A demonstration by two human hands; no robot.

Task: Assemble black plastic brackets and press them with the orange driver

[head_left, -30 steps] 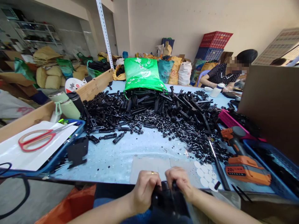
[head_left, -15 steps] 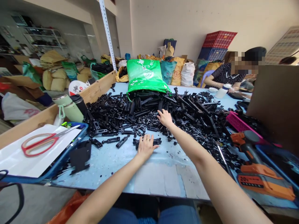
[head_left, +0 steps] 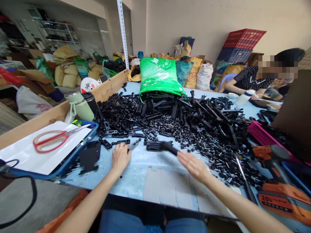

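Note:
My left hand point(head_left: 120, 158) is on the blue tabletop point(head_left: 138, 166), fingers bent together at the near end of a small black slotted link point(head_left: 134, 144). A similar black link point(head_left: 120, 141) lies just beyond those fingertips. My right hand point(head_left: 193, 165) grips one end of a black plastic bar point(head_left: 171, 148), blurred and pointing away to the left. The bar's far end overlaps a pair of black plastic pieces point(head_left: 153, 145) lying side by side. Behind them spreads a heap of small black-headed metal pins point(head_left: 175, 127) among larger black parts.
A green sack point(head_left: 159, 76) spills black parts at the back. To the left are scissors point(head_left: 52, 140) on white paper, a blue tray point(head_left: 93, 132) and a green bottle point(head_left: 81, 108). An orange power drill point(head_left: 277, 181) lies right. A co-worker point(head_left: 250, 77) sits far right.
My left hand has left the black pieces in the middle and moved left to a link. My right hand has come back from the heap and now holds a black bar. The view has shifted slightly.

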